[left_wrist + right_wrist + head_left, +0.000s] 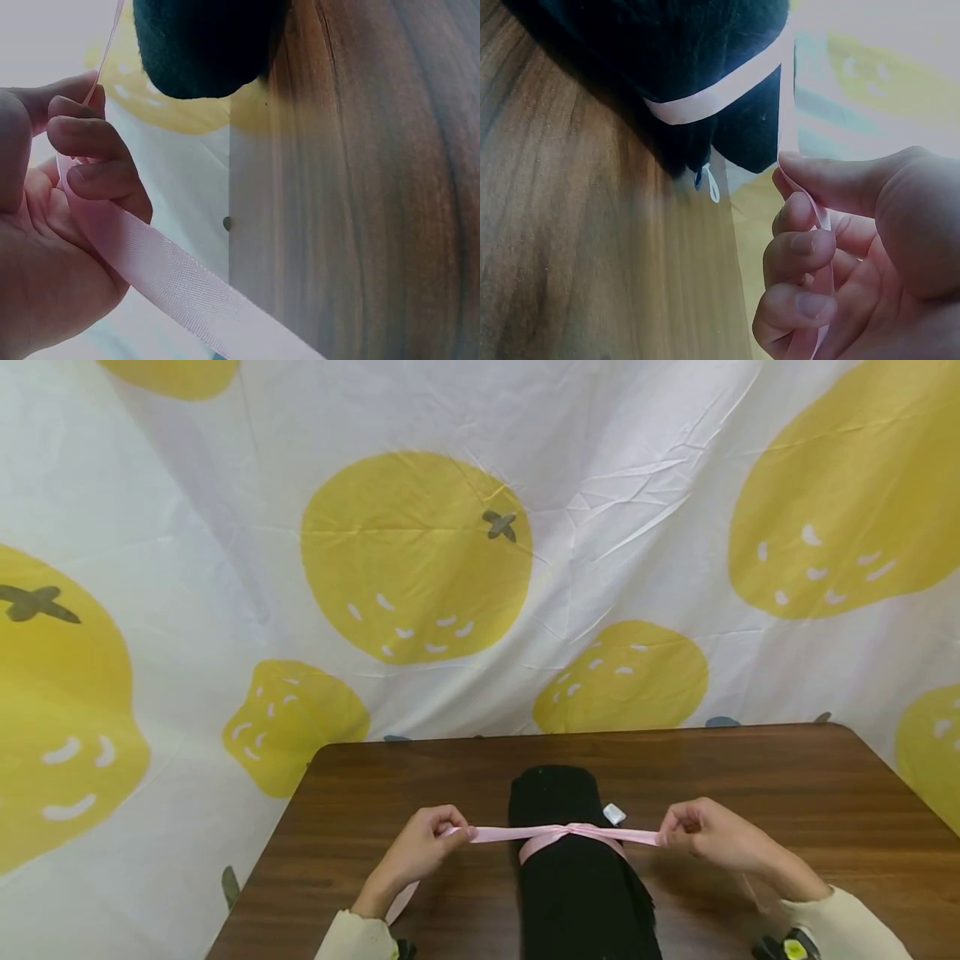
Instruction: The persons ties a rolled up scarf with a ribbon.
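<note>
A rolled black cloth (pixel 585 893) lies lengthwise on the wooden table, with a pink ribbon (pixel 517 834) wrapped round its middle and crossed on top. To the left of the roll, my left hand (pixel 423 847) pinches one end of the ribbon between thumb and fingers; in the left wrist view the loose tail (pixel 187 277) runs down across the palm. My right hand (pixel 712 839) pinches the other end on the right side. Both ends stretch taut and nearly level from the crossing. In the right wrist view the ribbon's tail passes behind curled fingers (pixel 795 255).
A small white tag (pixel 613 814) sticks out from the roll's right side. The brown table (pixel 780 777) ends at a far edge in front of a white curtain (pixel 615 410) printed with yellow fruit. Dark straps with yellow marks sit at both wrists.
</note>
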Available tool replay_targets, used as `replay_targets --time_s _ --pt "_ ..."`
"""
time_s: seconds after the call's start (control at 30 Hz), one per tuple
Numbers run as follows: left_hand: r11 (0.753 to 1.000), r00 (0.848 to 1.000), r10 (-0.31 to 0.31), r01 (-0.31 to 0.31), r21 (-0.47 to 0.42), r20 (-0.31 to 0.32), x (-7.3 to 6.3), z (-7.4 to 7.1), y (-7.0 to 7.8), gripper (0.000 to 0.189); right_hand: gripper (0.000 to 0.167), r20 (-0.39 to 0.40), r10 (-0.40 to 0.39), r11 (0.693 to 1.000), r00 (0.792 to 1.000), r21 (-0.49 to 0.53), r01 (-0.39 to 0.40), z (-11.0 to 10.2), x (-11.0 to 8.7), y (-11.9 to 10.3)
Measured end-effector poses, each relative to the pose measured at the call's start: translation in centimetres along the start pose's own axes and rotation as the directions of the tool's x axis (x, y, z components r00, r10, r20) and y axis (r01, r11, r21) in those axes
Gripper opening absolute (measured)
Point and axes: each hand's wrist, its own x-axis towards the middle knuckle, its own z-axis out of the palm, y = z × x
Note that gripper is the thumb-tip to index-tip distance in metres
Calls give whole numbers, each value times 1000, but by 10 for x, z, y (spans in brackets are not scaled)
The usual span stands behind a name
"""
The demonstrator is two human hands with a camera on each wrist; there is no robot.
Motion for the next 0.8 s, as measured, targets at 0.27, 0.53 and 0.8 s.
replay_targets --time_s 0.27,0.53,0.8 --pt "999 1000 -19 20 -47 23 -2 -3 3 14 10 -2 -30 999 1000 18 30 -1 -4 -3" --pt "999 998 -23 25 -31 67 -4 -10 4 16 10 18 -50 998 999 32 49 -10 -9 -7" --pt "999 993 -16 21 -38 116 -6 -18 2 20 12 7 -35 999 999 -2 35 -20 -16 -7"
